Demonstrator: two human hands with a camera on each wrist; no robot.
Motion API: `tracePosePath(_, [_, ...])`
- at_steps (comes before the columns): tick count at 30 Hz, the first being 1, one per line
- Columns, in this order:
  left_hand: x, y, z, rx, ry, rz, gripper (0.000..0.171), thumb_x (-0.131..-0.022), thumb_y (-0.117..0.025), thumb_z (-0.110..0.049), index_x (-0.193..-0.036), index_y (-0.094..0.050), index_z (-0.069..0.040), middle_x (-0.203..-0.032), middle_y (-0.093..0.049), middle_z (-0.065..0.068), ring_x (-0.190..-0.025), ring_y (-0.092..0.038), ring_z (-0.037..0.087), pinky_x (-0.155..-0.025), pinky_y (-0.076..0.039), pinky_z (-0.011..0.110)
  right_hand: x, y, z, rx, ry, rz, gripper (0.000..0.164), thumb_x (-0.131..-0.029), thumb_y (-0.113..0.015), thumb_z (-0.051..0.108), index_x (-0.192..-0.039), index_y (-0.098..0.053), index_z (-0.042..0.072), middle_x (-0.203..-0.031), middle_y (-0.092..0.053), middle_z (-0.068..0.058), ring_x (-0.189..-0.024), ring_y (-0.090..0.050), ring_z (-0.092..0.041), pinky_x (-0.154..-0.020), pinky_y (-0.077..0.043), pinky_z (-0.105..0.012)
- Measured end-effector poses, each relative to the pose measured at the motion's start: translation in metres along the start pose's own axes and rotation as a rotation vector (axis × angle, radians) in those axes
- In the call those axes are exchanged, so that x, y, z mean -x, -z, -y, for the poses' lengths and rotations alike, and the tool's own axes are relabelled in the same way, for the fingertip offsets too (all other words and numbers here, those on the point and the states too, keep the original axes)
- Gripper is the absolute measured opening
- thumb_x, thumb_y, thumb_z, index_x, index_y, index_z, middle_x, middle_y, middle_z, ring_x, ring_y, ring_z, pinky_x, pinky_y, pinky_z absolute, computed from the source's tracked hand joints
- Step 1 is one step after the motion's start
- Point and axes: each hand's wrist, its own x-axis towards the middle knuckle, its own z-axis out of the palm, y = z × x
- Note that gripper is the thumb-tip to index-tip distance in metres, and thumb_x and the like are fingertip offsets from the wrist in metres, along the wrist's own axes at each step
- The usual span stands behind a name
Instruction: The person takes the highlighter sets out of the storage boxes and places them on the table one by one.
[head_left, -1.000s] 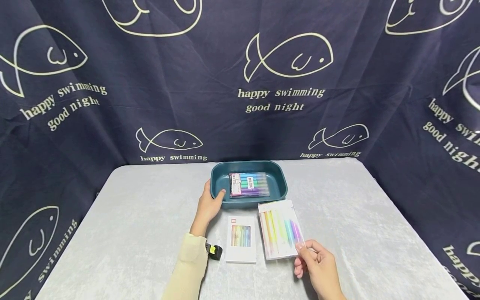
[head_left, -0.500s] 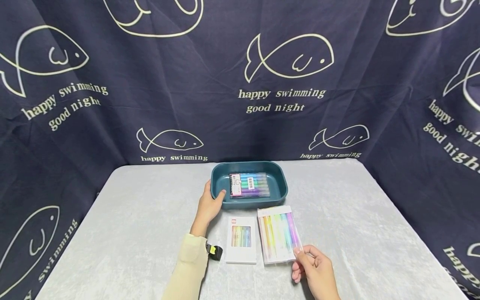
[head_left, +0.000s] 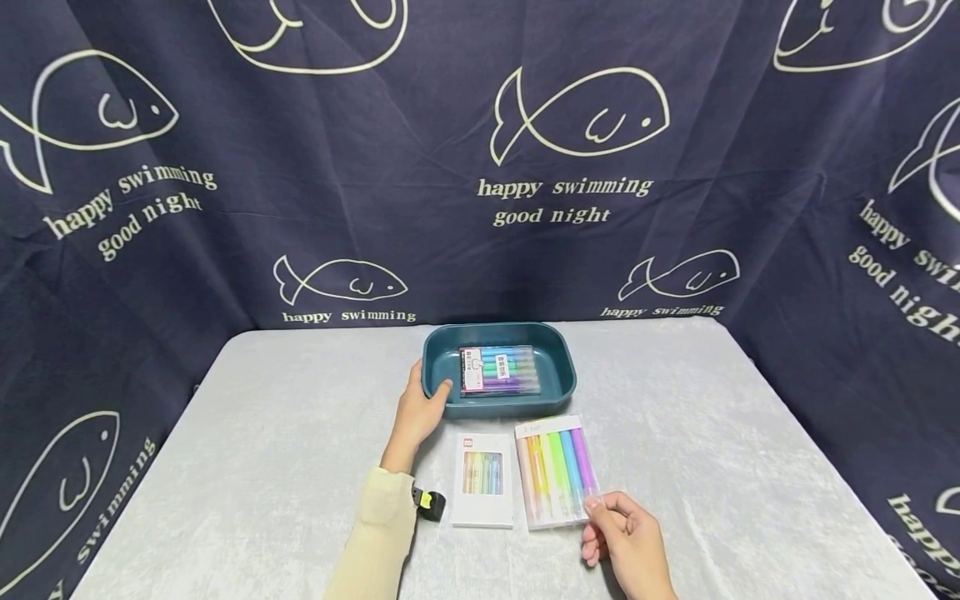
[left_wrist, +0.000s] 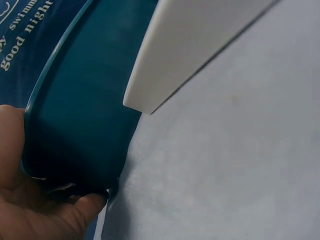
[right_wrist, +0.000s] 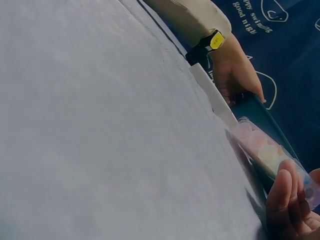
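Observation:
My left hand (head_left: 422,408) grips the left end of a dark teal plastic basin (head_left: 558,395), its thumb over the rim; the left wrist view shows the same hand (left_wrist: 55,212) on the basin's corner. Inside lies a clear pack of coloured pens (head_left: 498,371) with white labels. With thumb and fingers, my right hand (head_left: 630,537) pinches the lower right corner of a clear pack of rainbow-coloured markers (head_left: 557,471). In the right wrist view that marker pack (right_wrist: 267,150) is slightly raised at an angle over the table. Left of it lies a white windowed box of coloured pens (head_left: 482,508).
A grey-white cloth covers the table (head_left: 300,433). Behind and at both sides hangs a dark blue curtain (head_left: 450,208) with fish drawings. A black wrist strap with a yellow mark (head_left: 429,502) is on the left wrist, close to the white box.
The right hand has drawn the marker pack slightly toward the person, away from the basin, and the glare on it has faded. The left hand and basin have stayed put.

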Motion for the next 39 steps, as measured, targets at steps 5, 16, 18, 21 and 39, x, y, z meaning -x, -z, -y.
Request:
tracePosePath(5, [0.0,0.0,-0.001,0.001,0.002,0.0,0.069,-0.097,-0.06,-0.031,-0.157,-0.031,-0.01,-0.156,-0.044,0.023,-0.144,-0.043,0.045,-0.118,-0.036,0.06,-0.001,-0.002,0.001,0.004,-0.022,-0.001,0.024,-0.1,-0.061,0.016,-0.093,-0.056,-0.006,-0.057,-0.062,-0.002,-0.043,-0.058,-0.013,-0.046,-0.056,-0.032])
tracePosePath(16, [-0.001,0.0,0.0,-0.006,0.004,-0.001,0.069,-0.097,-0.06,-0.031,-0.157,-0.031,-0.01,-0.156,-0.044,0.022,-0.144,-0.043,0.045,-0.117,-0.036,0.06,-0.003,0.0,0.001,0.033,-0.046,-0.002,0.027,-0.099,-0.063,0.02,-0.092,-0.055,-0.004,-0.059,-0.063,-0.003,-0.044,-0.059,-0.014,-0.046,-0.056,-0.032])
tracePosePath(18, [-0.001,0.0,0.0,-0.006,0.005,-0.001,0.069,-0.097,-0.059,-0.031,-0.157,-0.031,-0.01,-0.156,-0.044,0.022,-0.144,-0.043,0.044,-0.117,-0.036,0.06,-0.002,0.001,0.002,0.05,-0.045,0.001,0.028,-0.099,-0.064,0.022,-0.092,-0.055,-0.004,-0.059,-0.064,-0.003,-0.044,-0.059,-0.014,-0.046,-0.056,-0.032])
tracePosePath(21, [-0.001,0.0,-0.001,-0.003,0.006,-0.003,0.069,-0.097,-0.059,-0.031,-0.157,-0.031,-0.011,-0.156,-0.044,0.022,-0.144,-0.044,0.044,-0.117,-0.036,0.06,-0.002,0.002,0.004,0.076,-0.063,0.006,0.029,-0.098,-0.064,0.024,-0.092,-0.054,-0.002,-0.06,-0.064,-0.004,-0.044,-0.058,-0.014,-0.046,-0.055,-0.031])
tracePosePath(39, [0.001,0.001,-0.002,0.005,0.001,0.001,0.069,-0.097,-0.06,-0.03,-0.157,-0.031,-0.011,-0.156,-0.044,0.022,-0.144,-0.043,0.043,-0.118,-0.036,0.059,-0.002,0.013,0.011,0.402,-0.048,0.035,0.042,-0.093,-0.069,0.043,-0.085,-0.053,0.005,-0.053,-0.061,-0.003,-0.039,-0.054,-0.015,-0.039,-0.048,-0.028])
